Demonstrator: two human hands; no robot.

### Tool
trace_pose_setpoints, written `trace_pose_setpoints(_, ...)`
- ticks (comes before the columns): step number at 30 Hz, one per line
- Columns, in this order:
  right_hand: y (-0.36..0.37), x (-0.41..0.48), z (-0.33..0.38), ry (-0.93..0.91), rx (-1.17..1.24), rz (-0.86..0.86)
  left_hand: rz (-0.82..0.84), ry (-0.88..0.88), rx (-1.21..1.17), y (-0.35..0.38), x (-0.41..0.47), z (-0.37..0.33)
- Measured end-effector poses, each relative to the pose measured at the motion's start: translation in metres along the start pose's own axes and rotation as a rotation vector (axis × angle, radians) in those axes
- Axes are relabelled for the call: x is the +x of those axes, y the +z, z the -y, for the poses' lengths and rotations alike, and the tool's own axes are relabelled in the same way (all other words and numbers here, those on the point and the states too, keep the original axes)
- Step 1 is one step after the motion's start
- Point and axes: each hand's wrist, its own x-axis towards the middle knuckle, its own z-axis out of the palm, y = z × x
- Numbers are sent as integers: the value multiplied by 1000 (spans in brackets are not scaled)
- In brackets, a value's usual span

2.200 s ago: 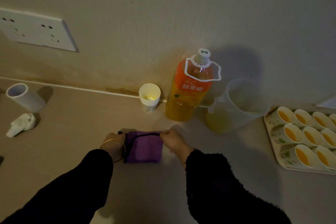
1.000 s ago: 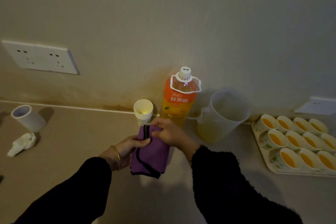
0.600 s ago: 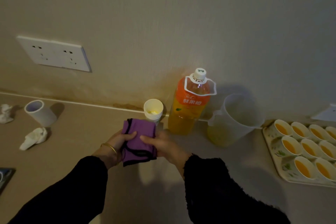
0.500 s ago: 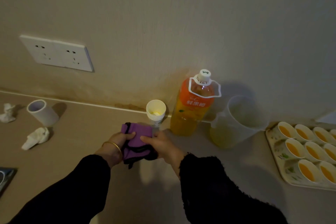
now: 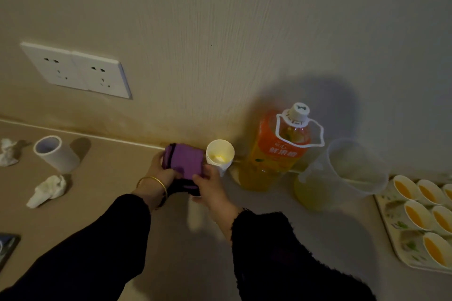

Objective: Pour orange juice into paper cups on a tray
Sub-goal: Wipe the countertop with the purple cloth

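Note:
A folded purple cloth (image 5: 185,164) with black trim is held between both hands just above the counter. My left hand (image 5: 159,171) grips its left side and my right hand (image 5: 208,184) grips its right lower edge. Right beside the cloth stands a stack of paper cups (image 5: 220,156). The capped orange juice bottle (image 5: 278,151) stands against the wall. A clear plastic jug (image 5: 342,173) with a little juice sits right of it. At the far right a patterned tray (image 5: 396,222) carries several paper cups filled with juice (image 5: 415,214).
A white tube-shaped cup (image 5: 56,154) stands at the left, with crumpled tissues (image 5: 47,190) near it and at the left edge (image 5: 7,151). A double wall socket (image 5: 78,71) is above. A dark object (image 5: 6,247) lies at the lower left edge.
The cloth went from flat on the counter to lifted and folded smaller between both hands. It now sits farther back, beside the cup stack near the wall.

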Motion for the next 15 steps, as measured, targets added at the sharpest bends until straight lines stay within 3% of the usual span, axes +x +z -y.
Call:
trace_pose_setpoints(1,-1,2,-2,25,-37,-25,-18,9,99,-2,6,3)
trace_pose_setpoints(3,-7,4,-11,130,-176,-44,-61,24,515,-8,18,14)
trace_pose_setpoints(6,-19,2,-22,196,-276,10,20,153,878,-5,20,24)
trace_pose_setpoints(9,-28,2,-25,185,-308,71,186,197,986,11,20,29)
trace_pose_setpoints(12,-36,3,-23,198,-334,123,352,75,944,23,19,28)
trace_pose_setpoints(15,-43,6,-24,208,-370,124,416,34,1018,27,28,33)
